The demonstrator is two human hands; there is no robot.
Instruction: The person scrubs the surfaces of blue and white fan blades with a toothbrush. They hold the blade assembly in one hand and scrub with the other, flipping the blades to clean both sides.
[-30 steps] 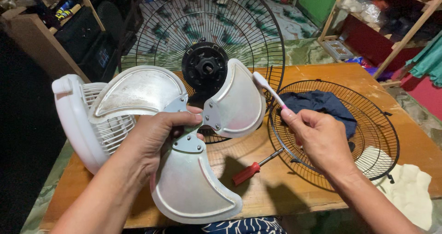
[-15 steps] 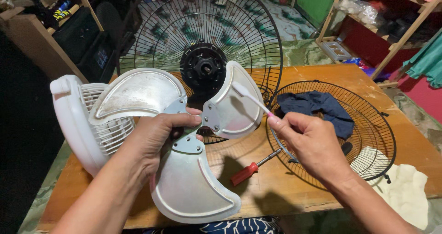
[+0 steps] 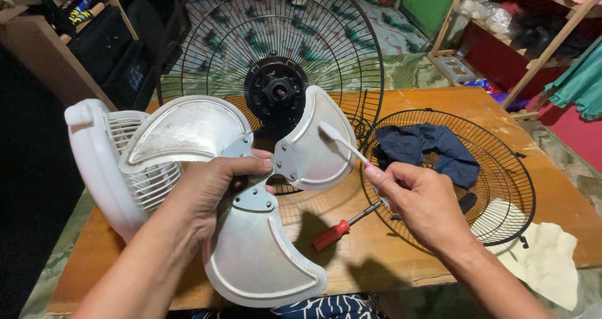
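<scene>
My left hand [image 3: 210, 190] grips the hub of a three-bladed metal fan blade [image 3: 257, 256], held up over the wooden table [image 3: 476, 102]. Its blades are dull silver and dusty. My right hand [image 3: 423, 203] pinches a white toothbrush [image 3: 342, 142] by its pink handle end. The brush head rests on the upper right blade. A red-handled screwdriver [image 3: 335, 231] lies on the table below the hands.
An upright black fan guard with its motor hub [image 3: 276, 90] stands behind the blade. A second wire guard [image 3: 501, 168] lies flat at right, holding a dark blue cloth [image 3: 426, 146]. A small white fan [image 3: 103, 162] stands at left. A pale rag [image 3: 549, 262] hangs off the right corner.
My right hand has moved left and slightly down, bringing the toothbrush head from beside the blade onto the upper right blade. The left hand keeps the blade nearly still.
</scene>
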